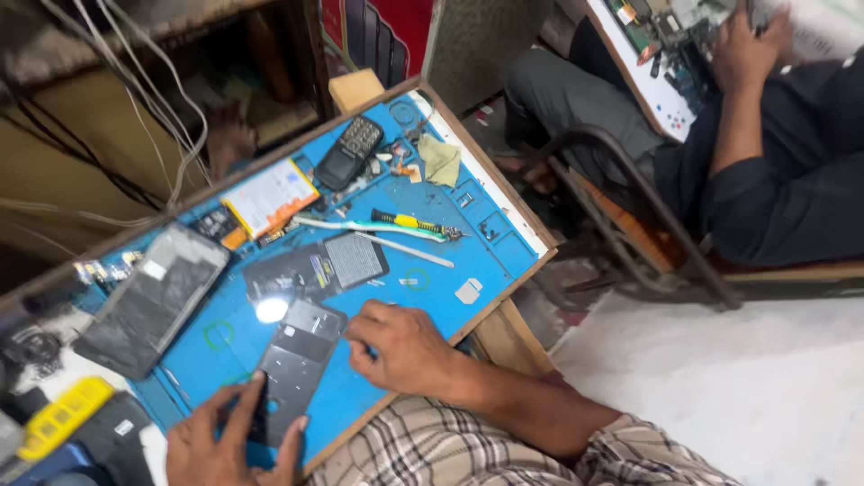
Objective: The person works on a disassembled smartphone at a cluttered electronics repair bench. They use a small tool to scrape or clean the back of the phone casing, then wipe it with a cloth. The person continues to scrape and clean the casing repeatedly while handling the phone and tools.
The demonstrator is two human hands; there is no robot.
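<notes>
My left hand (220, 441) grips the near end of a dark, opened phone body (297, 360) lying on a blue work mat (468, 225). My right hand (405, 346) rests on the mat just right of the phone, fingers curled near its top edge, holding nothing that I can see. A dark phone back panel with a grey mesh patch (319, 265) lies just beyond the phone.
On the mat lie a tablet face down (153, 297), a flat battery (270, 198), a keypad phone (351, 151), a toothbrush (369, 227), a yellow-handled screwdriver (414, 221) and a cloth (441, 160). A yellow tool (58, 416) sits at left. A seated person (774, 153) works at right.
</notes>
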